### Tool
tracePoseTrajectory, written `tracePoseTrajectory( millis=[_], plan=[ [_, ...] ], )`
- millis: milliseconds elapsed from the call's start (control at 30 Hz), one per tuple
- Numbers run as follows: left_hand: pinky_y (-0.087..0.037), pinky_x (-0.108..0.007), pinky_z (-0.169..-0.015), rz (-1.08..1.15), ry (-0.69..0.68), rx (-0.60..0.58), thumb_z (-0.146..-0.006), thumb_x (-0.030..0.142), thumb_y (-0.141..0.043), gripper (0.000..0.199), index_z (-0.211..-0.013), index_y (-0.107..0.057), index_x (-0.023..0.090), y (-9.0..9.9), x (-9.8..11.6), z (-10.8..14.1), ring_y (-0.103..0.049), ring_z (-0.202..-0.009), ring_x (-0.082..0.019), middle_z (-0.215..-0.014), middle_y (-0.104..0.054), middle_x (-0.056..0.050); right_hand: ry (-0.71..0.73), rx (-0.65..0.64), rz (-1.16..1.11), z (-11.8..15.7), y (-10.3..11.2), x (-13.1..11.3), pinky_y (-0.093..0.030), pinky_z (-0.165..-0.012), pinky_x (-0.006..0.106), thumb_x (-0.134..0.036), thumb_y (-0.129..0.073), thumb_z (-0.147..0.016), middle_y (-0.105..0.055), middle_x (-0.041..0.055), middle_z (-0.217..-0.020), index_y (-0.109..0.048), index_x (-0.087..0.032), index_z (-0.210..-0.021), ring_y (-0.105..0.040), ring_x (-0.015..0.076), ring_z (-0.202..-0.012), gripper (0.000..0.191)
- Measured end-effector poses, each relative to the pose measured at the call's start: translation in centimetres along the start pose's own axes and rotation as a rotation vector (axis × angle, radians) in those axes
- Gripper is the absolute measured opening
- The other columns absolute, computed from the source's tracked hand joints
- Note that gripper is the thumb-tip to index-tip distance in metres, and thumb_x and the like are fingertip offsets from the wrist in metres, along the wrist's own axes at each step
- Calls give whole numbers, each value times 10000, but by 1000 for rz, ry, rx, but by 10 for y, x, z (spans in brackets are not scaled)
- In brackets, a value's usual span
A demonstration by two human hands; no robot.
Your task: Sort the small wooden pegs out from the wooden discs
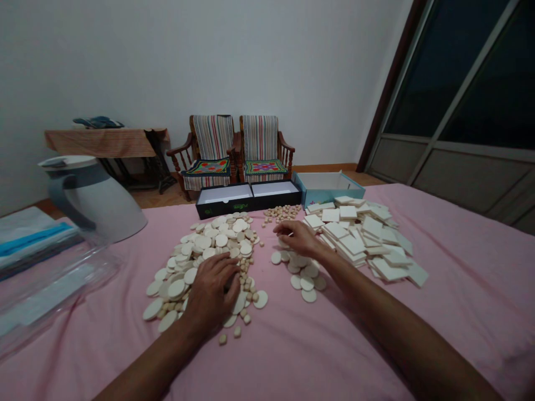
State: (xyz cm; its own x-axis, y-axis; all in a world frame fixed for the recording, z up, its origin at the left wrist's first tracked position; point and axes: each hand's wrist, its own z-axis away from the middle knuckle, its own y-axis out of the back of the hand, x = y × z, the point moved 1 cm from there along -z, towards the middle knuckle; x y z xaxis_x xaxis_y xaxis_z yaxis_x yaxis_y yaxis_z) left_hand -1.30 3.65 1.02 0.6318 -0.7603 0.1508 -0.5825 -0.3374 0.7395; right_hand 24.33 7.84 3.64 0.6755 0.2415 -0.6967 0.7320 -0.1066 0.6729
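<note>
My left hand (pixel 214 287) rests palm down on the right side of a large heap of pale round discs (pixel 203 243), its fingers closed over something hidden beneath them. Small wooden cubes (pixel 247 280) lie mixed among the discs beside it. Over a smaller group of discs (pixel 307 282) is my right hand (pixel 297 236), with bent fingers pointing left; what lies under its fingertips is too small to make out. Just beyond it sits a pile of small cubes (pixel 282 213). White square tiles (pixel 376 236) are heaped right of my right hand.
A black two-part box (pixel 225 208) and a blue box (pixel 330 196) stand at the far edge of the pink cloth (pixel 276 345). On the left are a grey-white jug (pixel 108 200) and clear plastic packaging (pixel 54 295). Two chairs stand behind.
</note>
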Motion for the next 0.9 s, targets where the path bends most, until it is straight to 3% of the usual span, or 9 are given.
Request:
tracePoseTrajectory(
  millis=[233, 333, 467, 600, 733, 800, 900],
  plan=[
    [-473, -495, -949, 7, 23, -1, -836, 159, -542, 146, -869, -684, 169, -1, 2, 1, -598, -1074, -278, -1006, -723, -87, -64, -278, -67, 24, 39, 26, -460, -622, 230, -146, -536, -778, -707, 22, -812, -701, -163, -933, -624, 146, -709, 226],
    [-476, -497, -945, 11, 24, 4, -827, 156, -551, 141, -871, -684, 172, -1, 3, 1, -600, -1072, -279, -1003, -722, -87, -50, -184, 47, 24, 41, 30, -469, -706, 247, -108, -536, -759, -725, 31, -866, -715, -175, -865, -642, 158, -783, 219],
    [-473, -504, -948, 16, 34, -4, -821, 151, -557, 142, -878, -684, 176, 0, 3, 0, -596, -1080, -281, -1010, -719, -87, 0, -132, 189, 15, 22, 14, -454, -730, 246, -98, -552, -770, -733, 33, -882, -719, -180, -871, -643, 160, -796, 213],
    [-466, -502, -954, 24, 31, 3, -818, 137, -560, 144, -888, -681, 174, 0, 4, 0, -591, -1084, -281, -1008, -718, -84, 69, -147, 331, 0, -16, -7, -427, -754, 231, -98, -577, -780, -713, 47, -964, -694, -177, -951, -627, 156, -854, 222],
    [-466, -499, -947, 32, 41, -3, -819, 133, -562, 142, -887, -678, 177, 1, 4, 1, -588, -1084, -282, -1009, -718, -78, 71, -138, 456, -15, -52, -10, -404, -732, 244, -132, -550, -818, -679, 85, -975, -665, -162, -975, -602, 178, -875, 198],
    [-466, -498, -946, 38, 39, -3, -818, 130, -562, 142, -886, -677, 176, 1, 3, 2, -586, -1086, -282, -1010, -717, -77, 58, -139, 469, -22, -61, -7, -394, -713, 240, -107, -549, -798, -675, 81, -957, -665, -166, -938, -595, 177, -864, 192],
    [-461, -496, -954, 48, 42, 0, -816, 123, -561, 144, -889, -676, 170, 1, 3, 3, -578, -1092, -280, -1017, -715, -80, 28, -132, 492, -36, -57, -1, -384, -697, 227, -74, -562, -764, -677, 60, -919, -670, -174, -876, -590, 164, -838, 185]
  ],
)
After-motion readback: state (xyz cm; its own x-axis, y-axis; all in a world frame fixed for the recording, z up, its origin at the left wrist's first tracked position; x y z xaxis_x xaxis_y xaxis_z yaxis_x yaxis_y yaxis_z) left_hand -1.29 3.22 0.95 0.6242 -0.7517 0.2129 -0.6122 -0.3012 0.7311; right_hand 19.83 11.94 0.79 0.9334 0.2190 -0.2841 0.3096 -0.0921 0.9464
